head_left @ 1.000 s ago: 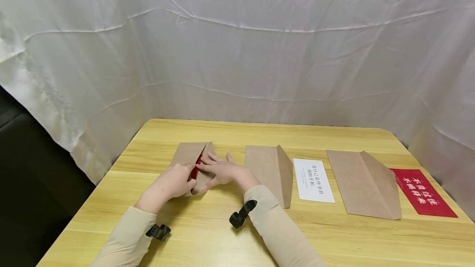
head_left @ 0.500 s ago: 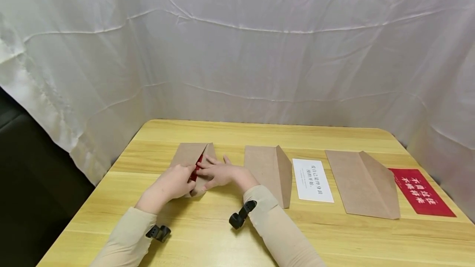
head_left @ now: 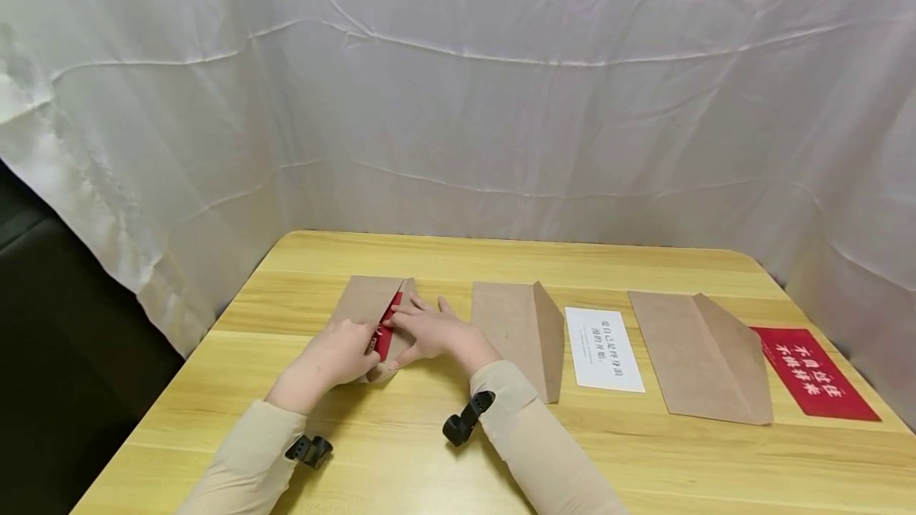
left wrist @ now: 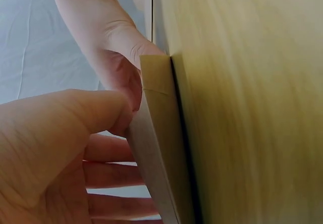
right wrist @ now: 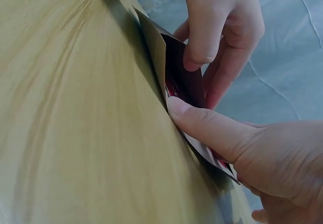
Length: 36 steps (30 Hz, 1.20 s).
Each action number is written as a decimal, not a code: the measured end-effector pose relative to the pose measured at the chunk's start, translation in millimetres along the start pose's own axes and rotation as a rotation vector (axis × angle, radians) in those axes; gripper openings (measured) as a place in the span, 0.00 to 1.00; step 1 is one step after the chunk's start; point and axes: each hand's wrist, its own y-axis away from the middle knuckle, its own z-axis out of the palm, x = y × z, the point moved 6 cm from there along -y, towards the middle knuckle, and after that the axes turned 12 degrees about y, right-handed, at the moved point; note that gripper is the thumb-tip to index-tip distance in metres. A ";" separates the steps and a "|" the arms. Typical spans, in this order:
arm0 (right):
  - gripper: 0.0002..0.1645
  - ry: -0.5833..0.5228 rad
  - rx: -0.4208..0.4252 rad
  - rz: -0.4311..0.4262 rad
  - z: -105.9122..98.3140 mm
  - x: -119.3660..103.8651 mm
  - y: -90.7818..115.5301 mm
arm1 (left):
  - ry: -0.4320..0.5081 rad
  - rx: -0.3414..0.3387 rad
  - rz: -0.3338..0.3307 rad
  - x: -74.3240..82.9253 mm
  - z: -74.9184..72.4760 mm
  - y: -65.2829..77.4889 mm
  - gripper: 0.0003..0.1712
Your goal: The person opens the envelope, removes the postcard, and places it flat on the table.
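A brown paper envelope point(head_left: 370, 296) lies at the left of the table, its mouth parted along a slant. Inside shows a red card point(head_left: 385, 342), mostly covered by the envelope. My left hand point(head_left: 336, 350) pinches the front edge of the mouth; in the right wrist view its thumb is inside and its fingers are outside. Spread fingers of my right hand point(head_left: 432, 332) rest at the card and flap side. Its thumb point(right wrist: 194, 118) presses by the mouth's lower edge. From the left wrist, the envelope's edge point(left wrist: 157, 90) stands between both hands.
To the right lie a second envelope point(head_left: 504, 332), a white card with printed characters point(head_left: 594, 348), a third envelope point(head_left: 687, 356) and another red card point(head_left: 816, 376), side by side on the wooden table point(head_left: 401, 459). A pale curtain point(head_left: 501, 102) hangs behind.
The mouth of the left envelope has parted wider, so more of the red card and some of its print show. Both hands have shifted slightly right with the envelope.
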 end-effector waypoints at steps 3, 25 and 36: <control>0.46 0.017 0.014 0.014 -1.2 -0.4 -0.1 | -0.006 0.003 -0.023 -0.3 0.9 0.3 0.09; 0.22 -0.062 0.049 0.063 -16.3 15.9 16.5 | -0.040 0.056 -0.072 1.9 3.9 4.5 0.10; 0.22 0.021 0.191 0.188 -15.5 14.3 3.6 | -0.064 0.044 -0.042 5.5 8.3 5.5 0.11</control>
